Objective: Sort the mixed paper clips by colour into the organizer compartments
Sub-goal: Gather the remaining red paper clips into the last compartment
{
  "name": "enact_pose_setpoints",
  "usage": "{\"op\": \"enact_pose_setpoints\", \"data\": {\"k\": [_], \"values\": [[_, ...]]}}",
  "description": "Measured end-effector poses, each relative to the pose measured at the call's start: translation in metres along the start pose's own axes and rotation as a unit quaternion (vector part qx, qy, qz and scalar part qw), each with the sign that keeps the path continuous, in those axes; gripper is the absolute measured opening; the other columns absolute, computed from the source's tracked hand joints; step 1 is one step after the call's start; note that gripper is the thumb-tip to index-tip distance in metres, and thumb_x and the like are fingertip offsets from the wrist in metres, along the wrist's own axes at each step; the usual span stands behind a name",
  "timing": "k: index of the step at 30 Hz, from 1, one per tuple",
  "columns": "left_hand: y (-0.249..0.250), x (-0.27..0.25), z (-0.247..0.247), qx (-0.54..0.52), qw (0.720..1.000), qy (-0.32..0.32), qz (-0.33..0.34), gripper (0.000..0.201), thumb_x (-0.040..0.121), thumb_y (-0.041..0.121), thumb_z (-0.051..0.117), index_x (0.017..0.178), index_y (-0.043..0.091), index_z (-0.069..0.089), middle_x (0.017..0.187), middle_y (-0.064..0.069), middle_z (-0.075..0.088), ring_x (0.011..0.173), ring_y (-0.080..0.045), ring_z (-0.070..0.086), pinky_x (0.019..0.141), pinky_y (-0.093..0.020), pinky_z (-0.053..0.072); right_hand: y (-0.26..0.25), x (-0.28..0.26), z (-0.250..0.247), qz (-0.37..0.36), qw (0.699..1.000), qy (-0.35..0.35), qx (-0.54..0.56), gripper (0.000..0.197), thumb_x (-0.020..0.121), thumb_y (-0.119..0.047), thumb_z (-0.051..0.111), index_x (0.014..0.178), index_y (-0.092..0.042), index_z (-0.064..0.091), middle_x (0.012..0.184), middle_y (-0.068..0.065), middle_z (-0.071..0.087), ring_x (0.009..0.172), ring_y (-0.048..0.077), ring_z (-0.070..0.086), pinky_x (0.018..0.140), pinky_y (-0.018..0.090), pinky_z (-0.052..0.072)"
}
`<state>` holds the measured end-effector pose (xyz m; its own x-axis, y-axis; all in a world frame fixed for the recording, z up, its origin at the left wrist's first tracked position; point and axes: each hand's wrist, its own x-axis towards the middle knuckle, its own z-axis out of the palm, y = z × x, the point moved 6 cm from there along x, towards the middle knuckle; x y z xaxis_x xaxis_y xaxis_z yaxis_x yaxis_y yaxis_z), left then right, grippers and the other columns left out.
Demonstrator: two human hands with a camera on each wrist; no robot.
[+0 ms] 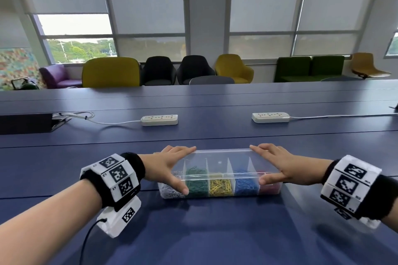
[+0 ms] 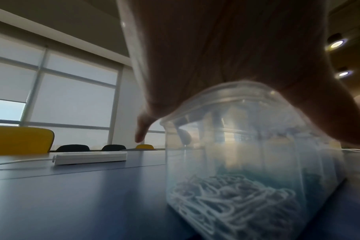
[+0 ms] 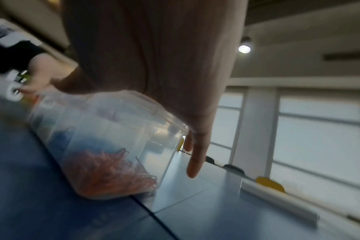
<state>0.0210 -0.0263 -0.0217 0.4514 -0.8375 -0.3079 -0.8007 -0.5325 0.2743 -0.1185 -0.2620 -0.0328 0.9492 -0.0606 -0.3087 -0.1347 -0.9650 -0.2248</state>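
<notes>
Left grip and right grip are each clasping one end of the clear organizer, which is sitting on the bench with paper clips lying colour-separated inside.

head: daylight from windows, sharp, edges bowed | wrists: dim, backlit, motion-blurred

Open tabletop before organizer; power strips well behind.
</notes>
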Motion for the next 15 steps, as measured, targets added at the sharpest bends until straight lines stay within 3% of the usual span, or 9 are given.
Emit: {"op": "enact_pose_setpoints", "data": {"k": [2,4,7,9,11,13,15], "values": [[0.001,0.000,0.000,-0.010,1.000,0.018,0.007,0.109,0.074,0.048,0.073,0.149,0.033,-0.005,0.152,0.014,0.008,0.138,-0.008,0.003,0.118,-0.036,0.006,-0.002,0.000,0.000,0.011,0.999,0.011,-0.044,0.122,0.053,-0.093,0.027,0.149,-0.026,-0.012,0.152,-0.005,0.001,0.141,0.018,0.009,0.117,0.032,0.013],[0.001,-0.001,0.000,-0.003,0.999,0.033,0.006,0.106,0.076,0.047,0.071,0.149,0.033,-0.004,0.152,0.013,0.010,0.137,-0.009,0.005,0.117,-0.034,0.007,-0.005,0.004,0.001,0.026,0.990,0.032,-0.136,0.110,0.071,-0.079,0.036,0.149,-0.018,-0.012,0.153,0.002,0.004,0.140,0.022,0.015,0.116,0.031,0.017],[0.003,-0.002,0.002,0.016,0.999,0.035,-0.004,0.108,0.072,0.062,0.066,0.149,0.034,-0.005,0.154,0.012,0.006,0.141,-0.013,0.000,0.118,-0.039,0.003,-0.009,0.010,-0.001,0.046,0.971,0.061,-0.225,0.098,0.087,-0.060,0.045,0.148,-0.012,-0.015,0.154,0.008,0.004,0.137,0.027,0.023,0.113,0.036,0.025],[0.003,-0.003,0.001,0.027,0.999,0.036,-0.016,0.126,0.047,0.093,0.046,0.148,0.037,-0.004,0.156,0.012,0.000,0.144,-0.014,-0.004,0.117,-0.049,-0.001,-0.010,0.009,-0.004,0.061,0.974,0.055,-0.211,0.100,0.086,-0.060,0.048,0.148,-0.016,-0.016,0.156,0.005,0.001,0.139,0.026,0.021,0.112,0.039,0.028],[0.000,0.000,0.001,0.047,0.997,0.047,-0.025,0.143,0.023,0.104,0.020,0.148,0.038,-0.003,0.157,0.012,-0.005,0.145,-0.014,-0.007,0.115,-0.056,-0.002,-0.010,0.005,-0.007,0.076,0.981,0.039,-0.175,0.108,0.078,-0.066,0.054,0.148,-0.020,-0.014,0.157,0.001,-0.003,0.143,0.024,0.011,0.114,0.043,0.026],[-0.001,0.003,0.001,0.065,0.995,0.056,-0.042,0.149,0.017,0.104,0.011,0.149,0.036,-0.003,0.157,0.011,-0.009,0.145,-0.015,-0.012,0.114,-0.056,-0.003,-0.014,0.002,-0.011,0.087,0.986,0.037,-0.138,0.116,0.065,-0.080,0.047,0.150,-0.022,-0.007,0.158,-0.001,-0.003,0.146,0.020,0.003,0.115,0.046,0.020],[0.002,0.004,-0.001,0.055,0.994,0.064,-0.062,0.143,0.024,0.104,0.006,0.149,0.035,-0.002,0.158,0.009,-0.009,0.145,-0.016,-0.012,0.115,-0.055,-0.003,-0.022,0.005,-0.019,0.080,0.993,0.077,-0.045,0.103,0.069,-0.079,0.035,0.151,-0.022,0.009,0.158,0.001,0.007,0.145,0.018,0.006,0.117,0.044,0.013]]}}
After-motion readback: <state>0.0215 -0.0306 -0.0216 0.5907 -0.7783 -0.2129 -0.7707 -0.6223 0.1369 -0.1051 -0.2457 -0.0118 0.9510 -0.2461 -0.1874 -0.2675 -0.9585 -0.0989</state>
